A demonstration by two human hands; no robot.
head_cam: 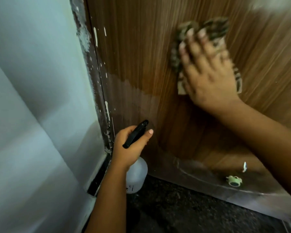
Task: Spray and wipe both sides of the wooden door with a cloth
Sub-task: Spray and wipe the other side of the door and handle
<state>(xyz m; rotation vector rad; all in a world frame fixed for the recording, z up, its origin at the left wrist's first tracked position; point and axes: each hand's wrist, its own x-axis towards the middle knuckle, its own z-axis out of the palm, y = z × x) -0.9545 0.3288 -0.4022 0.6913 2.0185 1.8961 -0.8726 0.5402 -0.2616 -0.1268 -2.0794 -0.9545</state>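
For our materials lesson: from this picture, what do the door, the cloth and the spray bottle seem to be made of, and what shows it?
Door: wood or wood-look laminate, smooth; straight brown grain lines.
Cloth: soft woven fabric, patterned; it bunches under the right hand.
Spray bottle: probably translucent white plastic with a black plastic nozzle, gripped by the left hand.

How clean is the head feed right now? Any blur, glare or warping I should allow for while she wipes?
Head view: the right hand and the cloth it presses on the door are smeared by motion blur; the left hand gripping the spray bottle is sharper. A pale glare patch sits at the top right corner. Wide-angle distortion bows the door edge and the wall. Light is dim near the floor.
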